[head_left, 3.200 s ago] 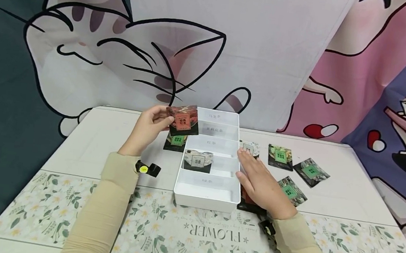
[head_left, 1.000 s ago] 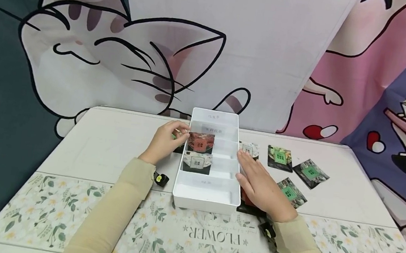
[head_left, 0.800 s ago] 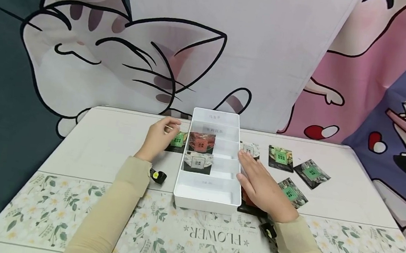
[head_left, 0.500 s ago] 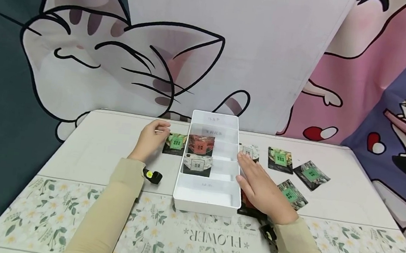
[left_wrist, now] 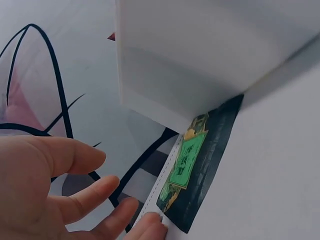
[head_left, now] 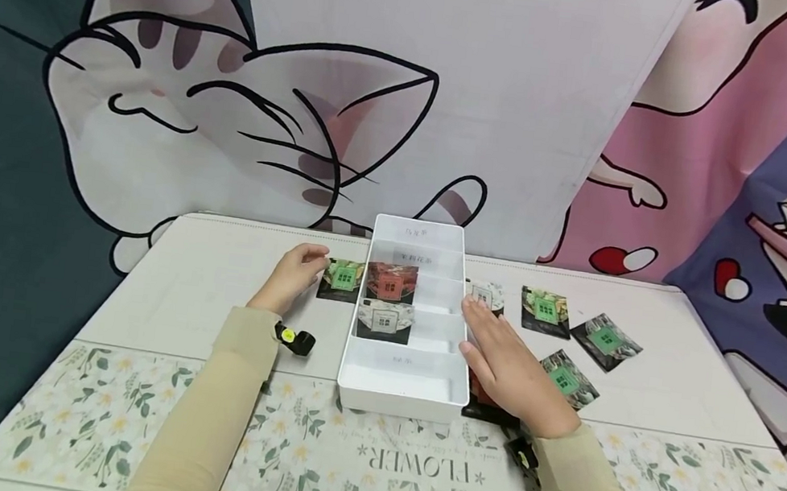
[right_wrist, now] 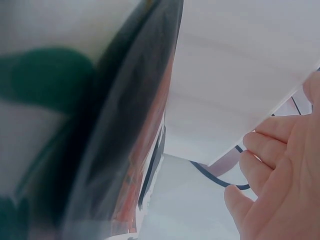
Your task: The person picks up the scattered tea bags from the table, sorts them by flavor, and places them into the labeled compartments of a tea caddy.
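A long white divided box [head_left: 400, 404] stands mid-table with handwritten labels in its compartments. Inside, a red-labelled sachet [head_left: 391, 283] and, nearer, a grey-white sachet [head_left: 385, 321] lean in neighbouring compartments at the left. My left hand [head_left: 291, 276] holds nothing, its fingers loosely bent beside a green-labelled sachet [head_left: 342, 281] lying against the box's left side. In the left wrist view a fingertip is right at that sachet's corner [left_wrist: 187, 170]. My right hand [head_left: 514, 365] rests with straight fingers along the box's right wall, as the right wrist view also shows.
Right of the box lie a green-yellow sachet [head_left: 545, 311], two grey-green sachets [head_left: 606, 342] and a whitish sachet [head_left: 484, 295]. A red-and-black sachet [head_left: 484, 406] is partly hidden under my right hand. A flowered mat [head_left: 410, 482] covers the near table; a cat-printed cloth [head_left: 336, 109] hangs behind.
My left hand has put the red-labelled sachet, held over the box's left edge earlier, into a compartment and let go. It has drawn back left to the green-labelled sachet. My right hand has stayed.
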A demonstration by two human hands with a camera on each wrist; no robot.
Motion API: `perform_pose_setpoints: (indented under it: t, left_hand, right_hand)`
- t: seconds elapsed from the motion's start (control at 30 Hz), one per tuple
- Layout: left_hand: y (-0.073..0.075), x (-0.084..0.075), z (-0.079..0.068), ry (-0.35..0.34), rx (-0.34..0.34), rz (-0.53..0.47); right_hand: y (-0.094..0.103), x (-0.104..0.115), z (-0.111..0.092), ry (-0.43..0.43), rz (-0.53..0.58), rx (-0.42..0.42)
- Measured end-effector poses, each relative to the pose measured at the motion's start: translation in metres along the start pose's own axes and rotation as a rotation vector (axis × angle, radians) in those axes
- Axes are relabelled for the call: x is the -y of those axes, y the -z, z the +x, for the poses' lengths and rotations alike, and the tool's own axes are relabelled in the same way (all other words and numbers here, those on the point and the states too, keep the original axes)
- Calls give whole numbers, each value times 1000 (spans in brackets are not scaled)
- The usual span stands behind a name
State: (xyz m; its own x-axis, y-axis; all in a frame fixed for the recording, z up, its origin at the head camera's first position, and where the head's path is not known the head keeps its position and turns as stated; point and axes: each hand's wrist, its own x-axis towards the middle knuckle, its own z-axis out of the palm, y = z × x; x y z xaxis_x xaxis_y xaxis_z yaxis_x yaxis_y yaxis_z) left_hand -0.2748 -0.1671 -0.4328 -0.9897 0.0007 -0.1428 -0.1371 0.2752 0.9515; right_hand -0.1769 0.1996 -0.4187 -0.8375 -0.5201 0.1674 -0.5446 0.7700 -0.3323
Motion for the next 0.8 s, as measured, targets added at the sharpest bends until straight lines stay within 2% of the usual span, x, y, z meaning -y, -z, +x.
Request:
perform_pose_setpoints:
  t: [0.2,0.33,0.5,0.8]
  left_hand:
    - [-1,-2,-1,11,48,-119]
    - [1,-1,1,8,35,-165]
    - [3,3,4,3,-13,-120]
    - [2,5,4,12,11,-87]
  right_hand:
    - [0,-1,0,5,-8,-3]
    - [0,-1,1,6,-8,-6]
    - [0,0,3,3,6,8]
    - [0,-2,2,-1,11,2]
